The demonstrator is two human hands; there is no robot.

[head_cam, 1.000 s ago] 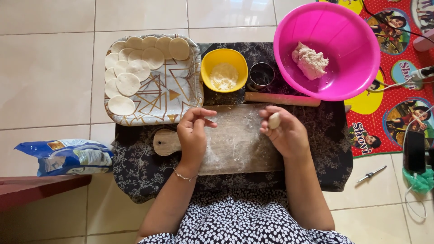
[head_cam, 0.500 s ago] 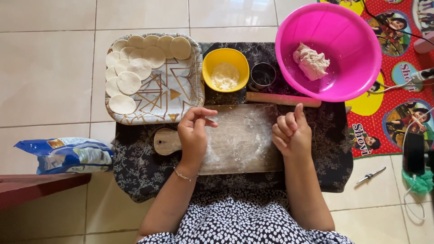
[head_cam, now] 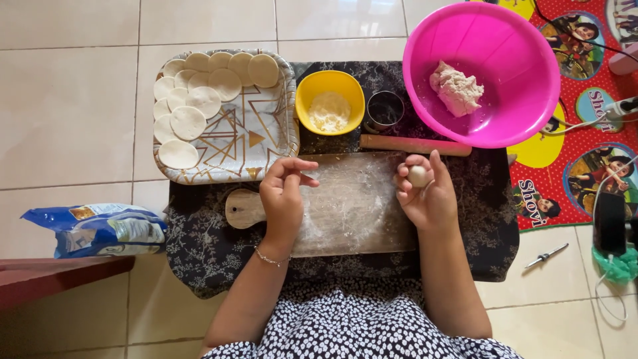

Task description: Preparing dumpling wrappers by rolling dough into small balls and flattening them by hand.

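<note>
Cupping a dough ball point(head_cam: 418, 176), the right hand point(head_cam: 428, 196) curls; left hand point(head_cam: 282, 193) hovers, fingers loosely bent, empty.

A soft plastic bag point(head_cam: 100, 229), blue with a white middle panel and a small orange patch near its upper left corner, lies crumpled on its side on the tiled floor point(head_cam: 66, 119), just off the left edge of the dark patterned cloth point(head_cam: 199, 259) and above the corner of a reddish-brown wooden ledge point(head_cam: 53, 276). At the far right edge of the floor, a dark rectangular phone point(head_cam: 609, 223) (its screen black) rests upright in the frame beside a red printed mat point(head_cam: 565, 173) that carries round yellow and blue cartoon panels with white lettering.
</note>
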